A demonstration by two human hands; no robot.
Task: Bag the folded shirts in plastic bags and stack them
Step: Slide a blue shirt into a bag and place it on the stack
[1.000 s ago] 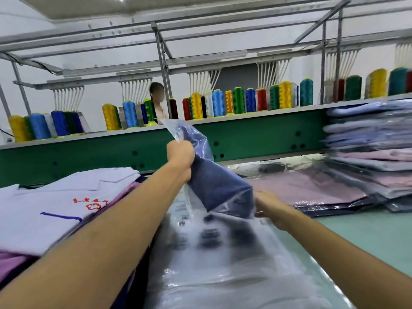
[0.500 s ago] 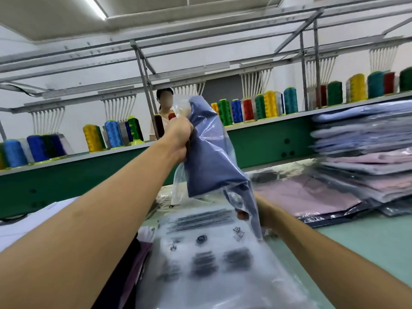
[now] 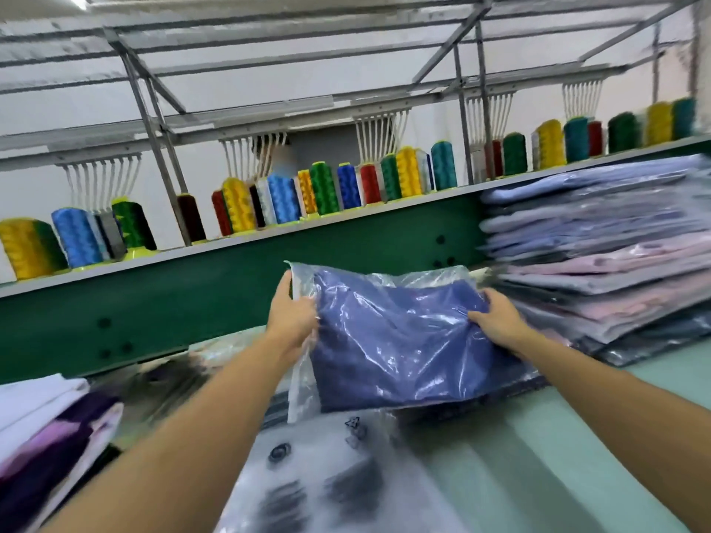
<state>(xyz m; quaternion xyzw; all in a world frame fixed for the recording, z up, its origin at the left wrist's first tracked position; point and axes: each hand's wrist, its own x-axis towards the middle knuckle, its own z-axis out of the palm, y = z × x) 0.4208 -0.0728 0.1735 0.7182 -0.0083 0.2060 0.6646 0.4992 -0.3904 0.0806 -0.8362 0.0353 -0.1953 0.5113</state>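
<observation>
A folded blue shirt inside a clear plastic bag point(image 3: 396, 340) hangs in the air above the table, held almost flat between both hands. My left hand point(image 3: 292, 317) grips the bag's open left edge. My right hand point(image 3: 496, 321) grips its right side, fingers over the plastic. A tall stack of bagged shirts point(image 3: 600, 255), blue on top and pink lower down, stands at the right. Unbagged folded shirts point(image 3: 46, 428), white and purple, lie at the left. Empty plastic bags point(image 3: 327, 482) with black printing lie under my arms.
A green machine beam point(image 3: 231, 298) runs across behind the table, with a shelf of coloured thread cones point(image 3: 323, 188) on top. A person stands partly hidden behind the cones. Pale green table surface point(image 3: 577, 455) shows at the lower right.
The bagged blue shirt hung upright from my raised left hand; it has since come down and turned flat, with my right hand now gripping its right side. The view swung right.
</observation>
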